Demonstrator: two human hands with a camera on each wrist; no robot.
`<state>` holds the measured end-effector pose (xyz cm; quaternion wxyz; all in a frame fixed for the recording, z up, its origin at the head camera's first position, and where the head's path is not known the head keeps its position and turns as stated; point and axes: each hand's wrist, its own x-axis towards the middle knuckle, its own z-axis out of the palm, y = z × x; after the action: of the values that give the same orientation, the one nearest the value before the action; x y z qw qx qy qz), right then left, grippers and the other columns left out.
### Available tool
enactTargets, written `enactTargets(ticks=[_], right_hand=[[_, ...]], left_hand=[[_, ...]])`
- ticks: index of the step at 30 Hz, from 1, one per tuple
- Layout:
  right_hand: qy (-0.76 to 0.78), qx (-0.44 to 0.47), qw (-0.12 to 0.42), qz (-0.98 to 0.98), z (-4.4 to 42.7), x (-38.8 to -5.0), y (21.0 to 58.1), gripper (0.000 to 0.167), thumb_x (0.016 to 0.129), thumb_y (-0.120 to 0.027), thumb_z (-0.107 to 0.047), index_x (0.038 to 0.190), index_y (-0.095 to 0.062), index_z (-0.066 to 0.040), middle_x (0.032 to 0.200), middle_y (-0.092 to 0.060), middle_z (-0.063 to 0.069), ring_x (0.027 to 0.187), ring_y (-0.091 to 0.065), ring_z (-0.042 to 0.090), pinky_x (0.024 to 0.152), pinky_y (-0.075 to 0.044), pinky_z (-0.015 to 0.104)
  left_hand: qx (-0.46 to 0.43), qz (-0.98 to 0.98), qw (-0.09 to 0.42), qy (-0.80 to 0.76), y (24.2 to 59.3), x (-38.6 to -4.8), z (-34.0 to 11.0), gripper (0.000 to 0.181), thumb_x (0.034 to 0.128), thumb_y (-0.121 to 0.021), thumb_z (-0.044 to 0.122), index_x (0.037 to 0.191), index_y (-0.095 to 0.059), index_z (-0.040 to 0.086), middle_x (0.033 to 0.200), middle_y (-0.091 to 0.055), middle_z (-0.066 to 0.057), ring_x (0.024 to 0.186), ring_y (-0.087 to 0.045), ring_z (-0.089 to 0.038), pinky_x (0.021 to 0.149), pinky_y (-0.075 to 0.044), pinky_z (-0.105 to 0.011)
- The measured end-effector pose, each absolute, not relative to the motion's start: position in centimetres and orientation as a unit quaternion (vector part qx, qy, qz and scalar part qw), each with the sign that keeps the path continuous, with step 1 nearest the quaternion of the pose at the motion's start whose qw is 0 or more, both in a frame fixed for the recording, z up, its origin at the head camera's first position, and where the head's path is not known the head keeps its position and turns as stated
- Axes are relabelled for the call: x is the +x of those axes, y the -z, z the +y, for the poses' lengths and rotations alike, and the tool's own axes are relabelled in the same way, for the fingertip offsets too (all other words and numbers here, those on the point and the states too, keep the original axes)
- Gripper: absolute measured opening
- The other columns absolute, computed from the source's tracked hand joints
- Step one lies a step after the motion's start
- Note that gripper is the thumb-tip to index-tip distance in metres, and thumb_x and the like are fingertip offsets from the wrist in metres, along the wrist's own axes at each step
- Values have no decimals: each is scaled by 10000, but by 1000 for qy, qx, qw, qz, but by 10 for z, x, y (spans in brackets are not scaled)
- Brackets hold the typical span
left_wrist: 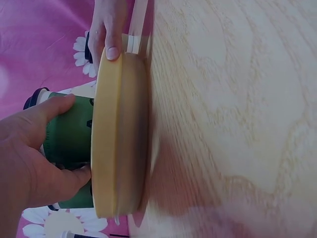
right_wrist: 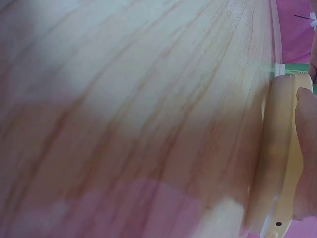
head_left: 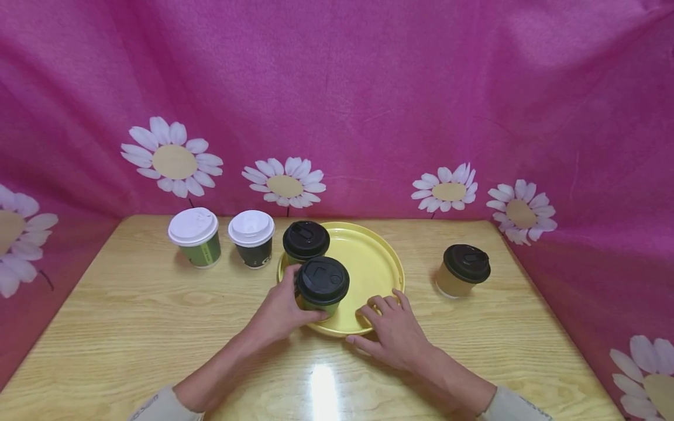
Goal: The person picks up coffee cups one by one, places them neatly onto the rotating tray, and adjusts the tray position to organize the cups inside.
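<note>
A: Grip?
B: Left hand (head_left: 281, 310) is clamping round the green cup (left_wrist: 69, 129), below its black lid (head_left: 323, 279). Right hand (head_left: 397, 330) is pinching the yellow tray (head_left: 368, 280) by its near rim.
A: Cup's where?
B: It's staying upright within the tray's left side, just in front of another black-lidded cup (head_left: 305, 238). Base is hiding; can't tell if it's touching down.
A: Handling?
B: I'm guessing light, paper wall probably giving under hard squeezing, lid looking slick. I'm favouring a gentle hold round the body.
A: Farther out?
B: Two white-lidded cups (head_left: 251, 240) are standing left, a tan cup (head_left: 460, 272) is standing right, all on the wooden table (head_left: 158, 321).
</note>
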<state>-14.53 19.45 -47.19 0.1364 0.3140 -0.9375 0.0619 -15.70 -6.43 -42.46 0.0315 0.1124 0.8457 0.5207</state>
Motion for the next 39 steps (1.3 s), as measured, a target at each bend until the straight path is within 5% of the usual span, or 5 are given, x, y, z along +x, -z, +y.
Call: enactTargets(ticks=[10,19,26,39], right_hand=[[-65,314,137,-937,194,-143,470,526,881,-576,-687,1035,-657,-191,1023,-576,15,981,-573,264,1091,-284,575],[-71,308,133,-939,196,-142,470,522,881,-579,-684,1035,-659,-192,1027,-578,12,987,-569,261,1089,-277,575],[-70,307,131,-940,196,-142,471,538,891,-554,-694,1034,-666,-188,1028,-583,10,978,-571,255,1078,-291,572],[-59,311,138,-938,193,-144,471,541,895,-534,-703,1030,-667,-196,1042,-596,20,980,-575,266,1076,-296,568]], left_hand=[[98,873,27,-477,415,-144,-76,817,780,-818,12,1450,-352,-13,1404,-512,-180,1269,-529,-344,1051,-446,-466],[127,914,-105,-371,399,-136,-86,664,837,-700,196,1437,-445,69,1377,-528,-111,1277,-486,-293,1022,-452,-516],[265,884,-225,-314,389,-141,-73,505,855,-722,200,1314,-574,53,1305,-572,-97,1215,-522,-261,1064,-426,-427],[368,876,-248,-191,386,-150,-56,308,925,-640,241,1179,-688,75,1201,-656,-61,1191,-559,-229,1077,-416,-371]])
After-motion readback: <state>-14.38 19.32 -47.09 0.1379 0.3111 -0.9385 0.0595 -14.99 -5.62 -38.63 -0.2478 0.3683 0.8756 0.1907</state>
